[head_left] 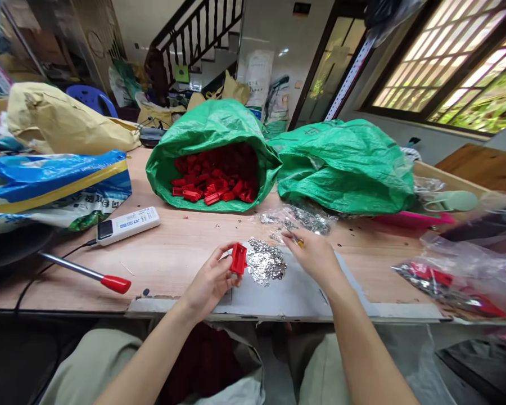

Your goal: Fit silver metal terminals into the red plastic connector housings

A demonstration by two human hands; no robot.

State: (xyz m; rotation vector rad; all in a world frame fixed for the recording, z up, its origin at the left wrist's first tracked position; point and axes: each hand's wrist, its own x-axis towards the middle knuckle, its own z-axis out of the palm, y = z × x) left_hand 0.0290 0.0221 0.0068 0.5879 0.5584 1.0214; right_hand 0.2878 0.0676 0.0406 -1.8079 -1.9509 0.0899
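Currently, left hand's (213, 279) fingers gripping red plastic housing (238, 259), held beside silvery metal-piece pile (266, 262); right hand's (314, 254) fingers pinching slim tool with yellow part (298, 242). Beyond, on counter (172, 247): open green sack (219, 121) holding red plastic parts (219, 183).

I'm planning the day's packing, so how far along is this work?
Done: nothing is plainly finished; red parts lie in the open green bag, but whether they are complete is unclear.
In hand: the left hand holds a red housing, the right hand a slim tool near the metal pile.
Remaining: that loose pile looks unused, so probably plenty.
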